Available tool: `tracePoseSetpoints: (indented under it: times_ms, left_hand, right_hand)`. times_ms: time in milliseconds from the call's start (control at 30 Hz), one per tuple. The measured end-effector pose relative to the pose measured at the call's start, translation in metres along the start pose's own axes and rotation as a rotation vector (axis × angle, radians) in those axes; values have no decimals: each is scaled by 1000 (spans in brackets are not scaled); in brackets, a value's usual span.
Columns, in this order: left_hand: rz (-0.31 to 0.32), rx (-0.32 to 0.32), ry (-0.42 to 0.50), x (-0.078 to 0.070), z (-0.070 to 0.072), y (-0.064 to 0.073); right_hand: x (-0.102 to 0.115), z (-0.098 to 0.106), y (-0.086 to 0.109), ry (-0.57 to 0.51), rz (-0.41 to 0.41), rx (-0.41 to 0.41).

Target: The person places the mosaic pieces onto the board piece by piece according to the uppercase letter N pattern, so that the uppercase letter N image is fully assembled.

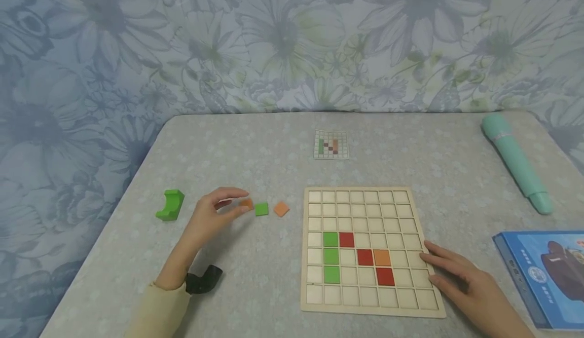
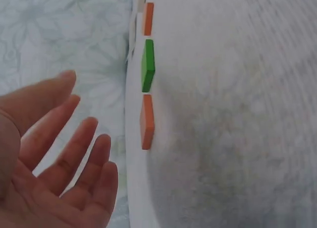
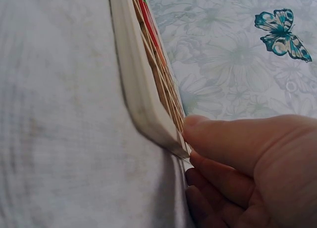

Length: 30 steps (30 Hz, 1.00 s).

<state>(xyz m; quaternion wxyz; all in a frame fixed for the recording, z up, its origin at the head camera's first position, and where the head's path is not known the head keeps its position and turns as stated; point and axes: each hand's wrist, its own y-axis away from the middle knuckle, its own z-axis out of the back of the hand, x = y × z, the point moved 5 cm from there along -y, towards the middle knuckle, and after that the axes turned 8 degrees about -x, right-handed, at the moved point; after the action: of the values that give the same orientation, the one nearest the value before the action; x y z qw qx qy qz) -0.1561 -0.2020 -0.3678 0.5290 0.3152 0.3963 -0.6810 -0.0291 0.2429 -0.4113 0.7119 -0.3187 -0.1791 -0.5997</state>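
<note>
My left hand (image 1: pixel 212 216) hovers at the nearer of two orange tiles (image 1: pixel 247 203), thumb and index finger apart above it in the head view. In the left wrist view its fingers are spread with nothing between them, and the orange tile (image 2: pixel 147 123) lies flat on the table. A green tile (image 1: pixel 261 209) and another orange tile (image 1: pixel 281 209) continue the row to the right. My right hand (image 1: pixel 470 282) rests with fairly straight fingers at the right rim of a wooden grid board (image 1: pixel 360 313). Green tiles (image 1: pixel 330 256), red tiles (image 1: pixel 365 257) and one orange tile (image 1: pixel 381 258) sit in its cells.
A small pattern card (image 1: pixel 331 144) lies behind the board. A green block with a curved cutout (image 1: pixel 171 205) stands at the left. Far right are a mint-green tube (image 1: pixel 517 160) and a blue box (image 1: pixel 543 277). Floral fabric (image 1: pixel 292 44) hangs behind the table.
</note>
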Motion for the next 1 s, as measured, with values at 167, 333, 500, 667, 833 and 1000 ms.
tracePoseSetpoints:
  times_ms: [167,333,500,667,833,1000]
  left_hand:
    - [-98,122,-94,6,-17,-10]
    - [-168,174,-221,7,-29,-17]
    - [-155,220,-232,7,-33,-21]
    - [-124,226,-226,9,-36,-23]
    - [-121,222,-225,8,-37,-23]
    - [-148,206,-219,5,-39,-23]
  right_hand:
    - [-1,0,1,3,5,-5]
    - [0,-1,1,-2,12,-3]
    - [1,0,0,0,13,-7]
    - [1,0,1,1,15,-11]
    - [1,0,1,-1,14,-10]
    - [1,1,1,-15,27,-17]
